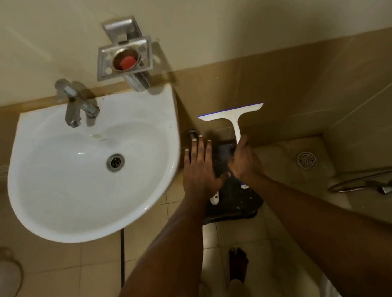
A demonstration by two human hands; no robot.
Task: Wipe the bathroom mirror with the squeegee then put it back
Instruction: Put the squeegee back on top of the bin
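right hand (243,159) gripping handle of white plastic T-shaped squeegee (233,116), blade above the hand, left hand (200,164) flat with fingers spread just beside it, white ceramic sink (46,128) left of both hands

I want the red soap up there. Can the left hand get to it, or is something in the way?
Probably yes. The left hand is open and holds nothing, hovering beside the sink. The red soap sits uncovered in the metal wall holder above the sink, with nothing between them.
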